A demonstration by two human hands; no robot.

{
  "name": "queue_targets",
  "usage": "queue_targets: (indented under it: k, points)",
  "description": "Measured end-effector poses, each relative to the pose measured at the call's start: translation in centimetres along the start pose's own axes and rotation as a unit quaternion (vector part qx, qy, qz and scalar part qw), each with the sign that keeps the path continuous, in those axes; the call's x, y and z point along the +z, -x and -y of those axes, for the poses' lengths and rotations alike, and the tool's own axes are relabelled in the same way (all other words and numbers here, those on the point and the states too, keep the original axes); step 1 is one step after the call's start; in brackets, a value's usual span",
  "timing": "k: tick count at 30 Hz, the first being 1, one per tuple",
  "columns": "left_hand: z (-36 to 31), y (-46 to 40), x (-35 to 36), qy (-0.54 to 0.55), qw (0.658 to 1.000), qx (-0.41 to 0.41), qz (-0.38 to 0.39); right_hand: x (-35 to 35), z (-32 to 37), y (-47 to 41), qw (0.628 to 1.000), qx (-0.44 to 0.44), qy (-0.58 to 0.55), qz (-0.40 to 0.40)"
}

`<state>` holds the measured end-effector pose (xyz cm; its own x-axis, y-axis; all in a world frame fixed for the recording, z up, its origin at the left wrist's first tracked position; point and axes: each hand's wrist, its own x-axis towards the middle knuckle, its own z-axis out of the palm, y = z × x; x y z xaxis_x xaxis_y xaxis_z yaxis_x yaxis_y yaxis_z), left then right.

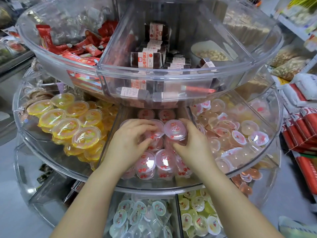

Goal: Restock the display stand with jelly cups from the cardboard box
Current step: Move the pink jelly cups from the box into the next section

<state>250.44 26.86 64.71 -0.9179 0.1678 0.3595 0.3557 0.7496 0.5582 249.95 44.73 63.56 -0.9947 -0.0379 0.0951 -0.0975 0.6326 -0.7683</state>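
Both my hands are inside the middle compartment of the clear round display stand [154, 188], among pink cherry jelly cups [164, 160]. My right hand [192, 143] grips one pink jelly cup [175, 129] by its rim, lid up, over the stacked ones. My left hand [130, 143] rests with curled fingers on the cups beside it, touching a neighbouring pink cup [157, 128]. More pink cups sit further back under the upper tier. The cardboard box is out of view.
Yellow jelly cups [68, 124] fill the compartment to the left, pale small jellies [236, 133] the one to the right. The upper tier [154, 73] with dark wrapped snacks overhangs the work area. Below are more jelly cups [142, 217]. Packaged goods [301, 127] line shelves at right.
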Motion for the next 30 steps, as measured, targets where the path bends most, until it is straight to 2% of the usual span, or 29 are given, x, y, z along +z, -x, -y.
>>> queue_targets:
  k: [7,12,16,19,23,26,28,30]
  points:
    - [-0.1,0.2,-0.2,-0.012,1.0,0.019,0.014,0.2,0.2,0.3,0.997,-0.002,0.076,0.009]
    - [-0.4,0.9,-0.5,-0.036,0.999,0.036,0.018,-0.8,0.0,1.5,0.999,0.005,0.035,0.021]
    - [-1.6,2.8,-1.4,0.019,0.997,0.029,-0.062,-2.5,0.7,3.3,0.999,-0.034,-0.001,-0.04]
    - [-2.5,6.4,-2.6,0.103,0.981,-0.047,-0.157,-2.6,2.7,5.4,0.992,-0.104,-0.055,-0.038]
    - [-3.1,14.4,-3.2,0.216,0.917,-0.217,-0.257,0.9,5.9,9.8,0.958,-0.177,-0.17,0.148]
    - [-2.4,22.7,-1.8,0.235,0.851,-0.356,-0.307,6.3,5.7,14.3,0.914,-0.194,-0.161,0.317]
    - [-1.6,28.7,0.3,0.24,0.791,-0.448,-0.341,10.6,4.1,17.2,0.881,-0.161,-0.145,0.42]
    - [-0.9,34.8,3.1,0.259,0.714,-0.53,-0.377,15.2,1.6,20.0,0.853,-0.107,-0.111,0.498]
